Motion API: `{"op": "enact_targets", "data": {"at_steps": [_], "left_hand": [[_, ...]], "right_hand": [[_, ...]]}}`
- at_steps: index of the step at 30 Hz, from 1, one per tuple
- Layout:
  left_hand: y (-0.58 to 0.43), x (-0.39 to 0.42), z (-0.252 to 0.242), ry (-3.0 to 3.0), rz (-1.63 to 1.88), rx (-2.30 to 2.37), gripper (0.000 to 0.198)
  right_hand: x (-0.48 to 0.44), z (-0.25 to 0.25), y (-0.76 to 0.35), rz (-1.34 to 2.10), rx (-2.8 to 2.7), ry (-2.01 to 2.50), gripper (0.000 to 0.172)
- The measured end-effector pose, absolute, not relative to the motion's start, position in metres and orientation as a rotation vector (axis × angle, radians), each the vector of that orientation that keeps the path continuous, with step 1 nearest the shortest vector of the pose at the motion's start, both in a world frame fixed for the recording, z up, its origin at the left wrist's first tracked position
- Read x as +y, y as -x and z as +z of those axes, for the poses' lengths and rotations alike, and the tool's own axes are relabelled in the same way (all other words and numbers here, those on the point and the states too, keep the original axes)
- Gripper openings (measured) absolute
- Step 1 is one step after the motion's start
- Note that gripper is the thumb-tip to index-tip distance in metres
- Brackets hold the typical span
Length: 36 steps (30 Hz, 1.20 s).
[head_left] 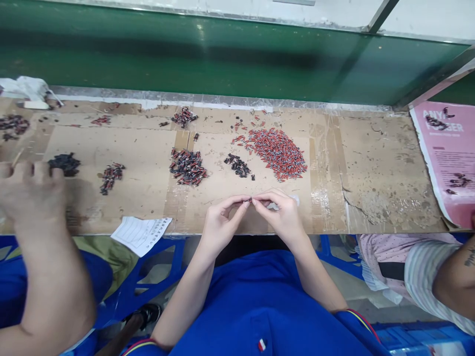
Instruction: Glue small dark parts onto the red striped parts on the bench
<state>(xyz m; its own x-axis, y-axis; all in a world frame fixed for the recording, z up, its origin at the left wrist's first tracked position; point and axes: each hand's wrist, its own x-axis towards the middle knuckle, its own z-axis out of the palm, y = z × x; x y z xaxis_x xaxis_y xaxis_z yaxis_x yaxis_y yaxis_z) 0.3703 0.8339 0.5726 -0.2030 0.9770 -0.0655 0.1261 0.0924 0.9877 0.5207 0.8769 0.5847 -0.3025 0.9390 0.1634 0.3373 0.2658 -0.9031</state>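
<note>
My left hand [221, 217] and my right hand [279, 211] meet above the near edge of the cardboard-covered bench. Both are closed in a pinch, thumb against forefinger, on a tiny dark part [248, 200] that shows only in part between the fingertips. Just beyond them lies a small pile of black pieces [238, 165]. A wide heap of small red parts with pale metallic ends [278, 154] spreads past my right hand. Farther left sits a pile of mixed black-and-red pieces [188, 167], which look like joined parts.
A co-worker's hand [33, 190] is at the left beside a black pile [65, 164]. A paper slip [141, 233] overhangs the front edge. Another person's arm [454, 282] is at the right, near a pink sheet [447, 158]. A green panel [222, 59] closes the back.
</note>
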Motion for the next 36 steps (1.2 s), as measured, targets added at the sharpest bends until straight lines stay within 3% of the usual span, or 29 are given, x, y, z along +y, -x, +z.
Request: {"op": "enact_targets", "data": {"at_steps": [7, 15, 19, 22, 25, 31, 36], "left_hand": [[-0.372, 0.834, 0.576, -1.111, 1.219, 1.508, 0.021], [-0.369, 0.830, 0.594, -0.949, 1.168, 1.405, 0.021], [-0.353, 0.835, 0.583, -1.103, 1.183, 1.555, 0.021], [-0.325, 0.844, 0.568, -1.399, 1.197, 1.950, 0.020], [-0.296, 0.854, 0.558, -1.586, 1.148, 2.308, 0.020], [-0.288, 0.891, 0.557, -1.704, 1.075, 2.381, 0.024], [-0.308, 0.935, 0.554, -1.790, 0.767, 2.178, 0.017]], "right_hand": [[0.876, 0.582, -0.519, 1.064, -1.764, 1.170, 0.007], [0.881, 0.585, -0.523, 1.490, -1.641, 0.965, 0.018], [0.884, 0.593, -0.541, 1.033, -1.973, 1.014, 0.023], [0.886, 0.594, -0.567, 0.745, -2.196, 1.117, 0.042], [0.888, 0.588, -0.592, 0.668, -2.343, 1.215, 0.055], [0.890, 0.572, -0.610, 0.748, -2.355, 1.258, 0.026], [0.887, 0.570, -0.606, 0.941, -2.156, 1.267, 0.029]]}}
